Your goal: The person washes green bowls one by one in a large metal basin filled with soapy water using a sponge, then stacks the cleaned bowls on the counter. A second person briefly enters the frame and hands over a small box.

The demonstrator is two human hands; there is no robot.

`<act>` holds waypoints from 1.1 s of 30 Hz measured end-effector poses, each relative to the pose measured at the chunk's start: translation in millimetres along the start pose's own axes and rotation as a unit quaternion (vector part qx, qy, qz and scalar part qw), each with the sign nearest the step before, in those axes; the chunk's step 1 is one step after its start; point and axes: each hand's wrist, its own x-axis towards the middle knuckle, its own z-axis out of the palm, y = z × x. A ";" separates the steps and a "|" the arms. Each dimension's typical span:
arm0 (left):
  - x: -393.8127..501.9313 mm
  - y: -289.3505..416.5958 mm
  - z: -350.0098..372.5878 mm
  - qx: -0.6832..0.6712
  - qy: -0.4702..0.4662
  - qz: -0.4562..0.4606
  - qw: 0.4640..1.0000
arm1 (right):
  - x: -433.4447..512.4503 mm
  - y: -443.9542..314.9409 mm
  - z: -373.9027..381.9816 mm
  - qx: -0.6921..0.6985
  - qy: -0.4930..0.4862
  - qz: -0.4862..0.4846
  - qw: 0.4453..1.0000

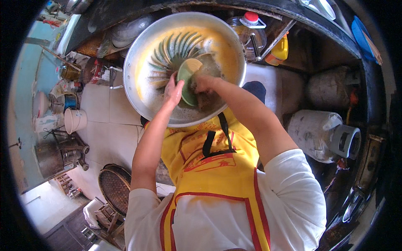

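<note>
A large round metal basin (pixel 133 94) holds sudsy water and a fanned-out row of green-edged dishes (pixel 180 44), partly under the water. My left hand (pixel 173 91) grips a light green dish (pixel 186 82) by its rim, with the thumb over the edge. The dish is tilted on its side, and a pale yellowish area shows at its top. My right hand (pixel 207 84) is at the dish's right side, fingers curled and pointing down at the murky water. Whether those fingers hold anything is hidden.
A clear plastic jug (pixel 255 37) with a red cap and a yellow bottle (pixel 279 51) stand beyond the basin. Gas cylinders (pixel 317 135) are at right. A bucket (pixel 75 120) and a woven basket tray (pixel 114 188) are at left on the tiled floor (pixel 103 128).
</note>
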 end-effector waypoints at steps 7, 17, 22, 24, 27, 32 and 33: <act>-2.3 11.0 20.3 -0.212 -0.078 -0.220 0.949 | 17.8 -11.4 0.3 0.183 0.295 -0.013 0.938; 1.4 10.5 -29.4 -0.229 0.051 -0.067 0.970 | -20.3 -42.1 -14.0 0.008 0.273 -0.102 0.957; -2.1 18.0 -41.2 -0.241 0.077 -0.023 0.967 | -22.3 -76.9 -3.3 0.062 0.292 -0.275 0.914; -0.6 19.8 -54.9 -0.255 0.101 -0.010 0.962 | -36.3 -71.7 -1.7 0.015 0.241 -0.321 0.916; -4.5 17.6 -77.0 -0.224 0.095 -0.008 0.970 | -52.4 -55.8 -27.5 -0.117 0.265 -0.269 0.919; -3.7 10.9 -101.3 -0.276 0.040 -0.033 0.960 | -52.2 -59.6 -91.0 -0.188 0.465 -0.373 0.780; -3.7 11.1 -104.9 -0.269 0.023 -0.012 0.963 | -54.1 -60.9 -97.6 -0.189 0.483 -0.416 0.747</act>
